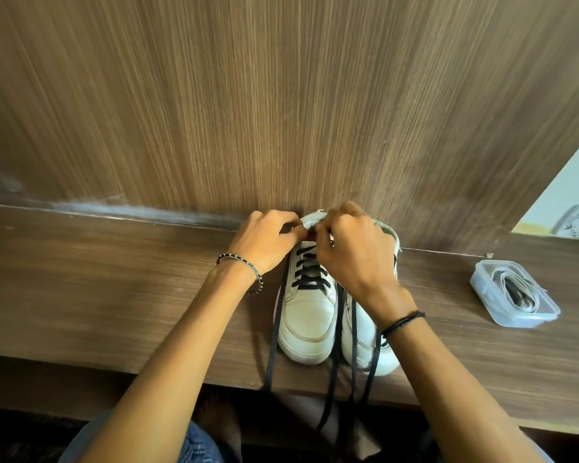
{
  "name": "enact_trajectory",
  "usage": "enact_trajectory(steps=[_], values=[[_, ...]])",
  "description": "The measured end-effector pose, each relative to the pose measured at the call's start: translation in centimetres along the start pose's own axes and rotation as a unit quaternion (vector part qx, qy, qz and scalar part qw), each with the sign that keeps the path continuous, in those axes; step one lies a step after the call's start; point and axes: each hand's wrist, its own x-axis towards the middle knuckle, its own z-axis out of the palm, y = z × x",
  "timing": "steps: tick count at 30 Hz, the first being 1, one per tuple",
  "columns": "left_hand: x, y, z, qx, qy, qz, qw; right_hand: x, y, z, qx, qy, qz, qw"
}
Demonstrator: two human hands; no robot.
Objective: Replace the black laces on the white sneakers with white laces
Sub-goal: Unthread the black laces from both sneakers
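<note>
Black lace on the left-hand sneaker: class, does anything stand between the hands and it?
Nothing visible does. The left hand and right hand are already at the top of the lace on the sneaker; exactly what each pinches is hidden.

A domestic interior, by the look of it: a brown wood-laminate ledge [114, 295] runs along a tall panel [281, 95] of the same streaked grain, built-in furniture of the kind found in a home rather than a shop or workshop; a pale, chalky smear [91, 207] marks the joint between them; a painted white wall [575, 182] shows past the panel's right edge, with a patterned item [577, 222], too blurred to name, at its foot; white sneakers [306, 315] with black laces [310, 272] stand on the ledge; a small clear plastic tub [522, 320] near them holds coiled laces [502, 275]; a knee in blue jeans [198, 442] shows below the ledge.
</note>
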Motion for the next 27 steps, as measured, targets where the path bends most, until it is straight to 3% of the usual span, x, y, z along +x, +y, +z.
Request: enact_trajectory(steps=[4,8,10,13,15,17,18,21,22,24,27], values=[[0.2,-0.2,0.1,0.006,-0.003,0.003,1.000,0.5,1.5,-1.5,0.126,0.067,0.132,0.981],[0.2,-0.2,0.0,0.016,-0.003,0.009,1.000,0.4,2.1,-1.5,0.373,0.038,0.180,0.909],[0.2,-0.2,-0.1,0.016,-0.006,0.012,1.000,0.7,2.0,-1.4,0.515,-0.012,0.196,0.835],[0.3,-0.4,-0.1,0.019,-0.004,0.011,1.000,0.9,1.4,-1.8,0.697,-0.068,0.200,0.685],[0.3,-0.3,0.0,0.022,-0.002,0.010,1.000,1.0,1.2,-1.7,0.737,-0.078,0.205,0.639],[0.3,-0.4,0.0,0.022,-0.002,0.011,1.000,1.1,1.2,-1.3,0.712,-0.080,0.202,0.667],[0.4,-0.4,0.1,0.020,0.000,0.013,1.000,1.2,1.4,-1.1,0.675,-0.082,0.190,0.708],[0.4,-0.5,0.1,0.018,0.000,0.015,1.000,1.1,2.0,-0.5,0.459,-0.098,0.095,0.878],[0.5,-0.6,0.1,0.020,-0.001,0.015,1.000,1.0,2.0,-0.3,0.384,-0.108,0.052,0.916],[0.5,-0.7,0.1,0.018,-0.002,0.014,1.000,1.0,2.2,0.0,0.258,-0.128,-0.027,0.957],[0.6,-0.9,0.1,-0.004,-0.009,0.018,1.000,1.1,2.3,0.3,0.169,-0.140,-0.098,0.971]])
